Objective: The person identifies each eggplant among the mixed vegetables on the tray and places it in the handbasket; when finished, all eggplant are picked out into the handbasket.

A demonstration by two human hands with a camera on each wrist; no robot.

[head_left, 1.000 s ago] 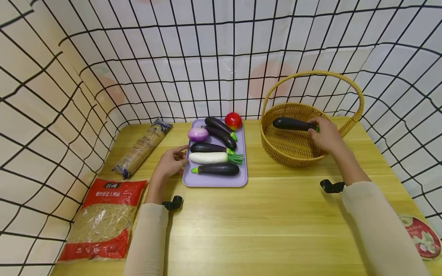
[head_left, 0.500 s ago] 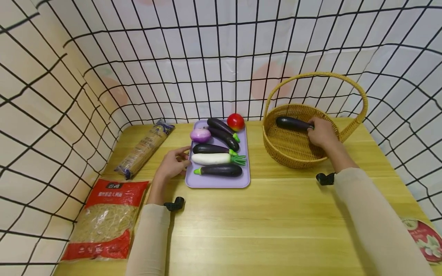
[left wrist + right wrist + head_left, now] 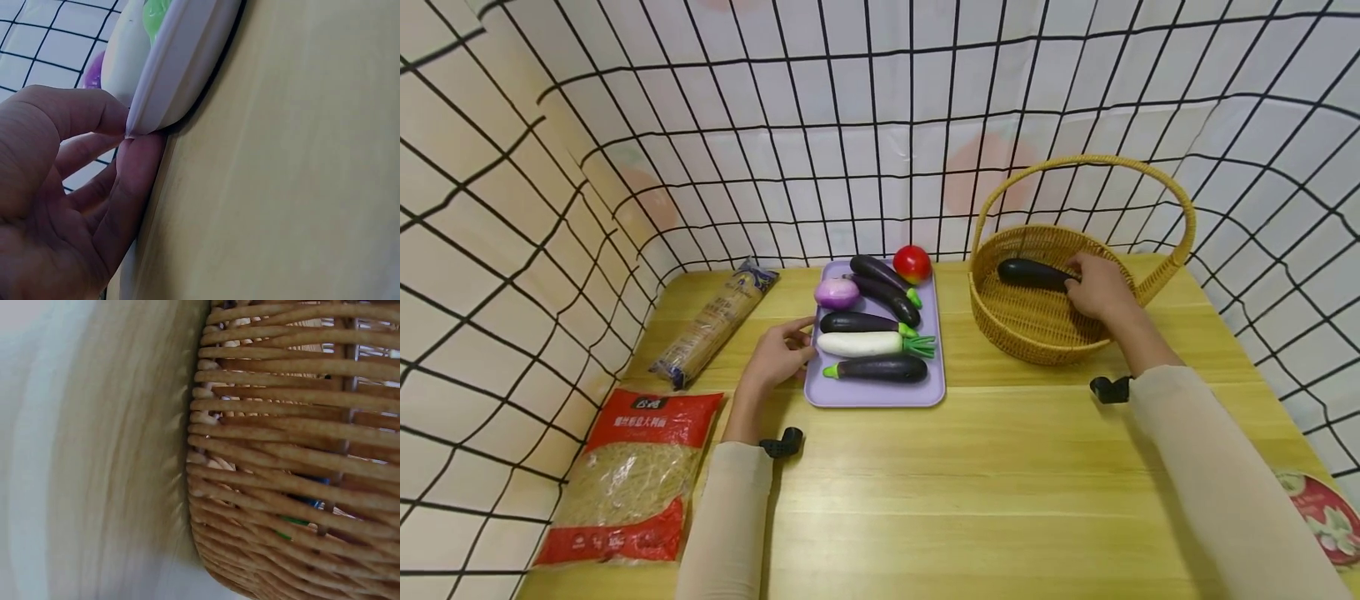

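Note:
In the head view my left hand (image 3: 780, 353) is at the left edge of a lilac tray (image 3: 874, 398). Its thumb and a finger pinch the tray's rim (image 3: 145, 111) in the left wrist view. On the tray lie a white radish (image 3: 859, 344), several eggplants (image 3: 883, 369), a purple onion (image 3: 837, 293) and a red tomato-like fruit (image 3: 912, 264). My right hand (image 3: 1099, 287) reaches inside a wicker basket (image 3: 1037, 348) and grips another eggplant (image 3: 1033, 274) by its stem end, which the fingers hide. In the right wrist view the basket's woven side (image 3: 287, 425) blocks the hand.
The basket's tall handle (image 3: 1086, 160) arches above the right hand. To the left lie a packet of noodles (image 3: 715, 323) and a red-and-clear bag of pasta (image 3: 632, 479). A round red package (image 3: 1326, 517) sits at the right table edge. Black wire grid surrounds the table.
The right hand has lowered the eggplant a little deeper into the basket, and the forearm has shifted slightly left. The left hand stays at the tray rim.

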